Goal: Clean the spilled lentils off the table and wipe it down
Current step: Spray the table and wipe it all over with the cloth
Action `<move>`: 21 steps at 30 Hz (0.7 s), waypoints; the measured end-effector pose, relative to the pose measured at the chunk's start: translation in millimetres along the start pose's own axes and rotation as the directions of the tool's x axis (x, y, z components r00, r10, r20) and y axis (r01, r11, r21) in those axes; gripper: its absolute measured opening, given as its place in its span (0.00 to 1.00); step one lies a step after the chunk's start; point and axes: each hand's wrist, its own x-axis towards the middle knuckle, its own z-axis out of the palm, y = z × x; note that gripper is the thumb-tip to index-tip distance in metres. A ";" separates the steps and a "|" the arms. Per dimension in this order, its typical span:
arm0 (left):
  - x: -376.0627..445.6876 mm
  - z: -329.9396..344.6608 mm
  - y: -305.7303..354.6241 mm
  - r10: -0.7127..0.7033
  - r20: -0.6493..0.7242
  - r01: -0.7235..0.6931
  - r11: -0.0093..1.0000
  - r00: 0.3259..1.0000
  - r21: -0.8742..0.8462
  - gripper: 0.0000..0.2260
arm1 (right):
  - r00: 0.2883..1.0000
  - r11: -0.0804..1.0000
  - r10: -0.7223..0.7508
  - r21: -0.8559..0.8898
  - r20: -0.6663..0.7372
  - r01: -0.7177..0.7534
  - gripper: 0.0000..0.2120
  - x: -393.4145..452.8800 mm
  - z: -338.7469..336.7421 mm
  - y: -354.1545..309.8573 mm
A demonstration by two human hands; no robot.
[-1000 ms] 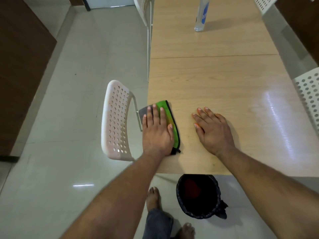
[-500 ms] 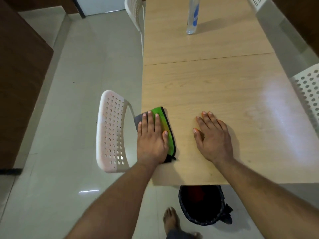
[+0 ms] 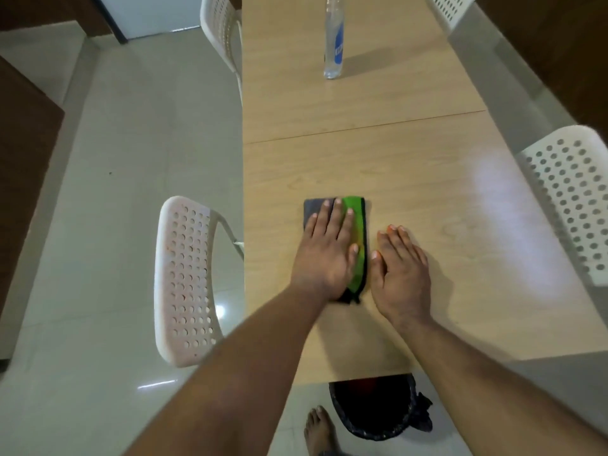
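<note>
A folded green and grey cloth (image 3: 358,225) lies on the light wooden table (image 3: 411,166), near its front edge. My left hand (image 3: 325,251) presses flat on the cloth with straight fingers. My right hand (image 3: 399,271) rests flat on the bare table just right of the cloth, its thumb close to the cloth's edge. No lentils show on the table top.
A black-lined bin (image 3: 378,409) stands on the floor under the table's front edge, beside my bare foot (image 3: 320,429). White perforated chairs stand at the left (image 3: 184,278), far left (image 3: 220,28) and right (image 3: 572,202). A clear water bottle (image 3: 334,37) stands far back on the table.
My left hand has slid the cloth rightward from the table's left edge toward the middle, up beside my right hand. The right hand stays flat on the table.
</note>
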 end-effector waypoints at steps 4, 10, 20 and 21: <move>-66.5 -2.7 -34.3 -0.012 0.031 0.012 1.000 0.999 -0.019 0.30 | 0.978 0.984 -0.176 -0.018 0.113 0.179 0.23 14.1 -23.5 27.6; -8.3 -15.4 -82.3 -0.182 -0.053 0.183 0.983 0.982 0.018 0.31 | 0.856 0.875 -0.446 -0.076 0.260 0.479 0.24 42.0 -39.2 78.9; 82.7 -2.3 56.8 -0.095 -0.064 0.098 0.994 0.993 0.044 0.31 | 0.968 0.960 -0.218 -0.151 0.124 0.236 0.26 39.1 -37.5 83.6; 67.9 2.1 69.6 -0.058 -0.048 0.059 0.998 0.997 0.036 0.31 | 0.976 0.967 -0.181 -0.161 0.121 0.199 0.26 38.6 -36.9 83.8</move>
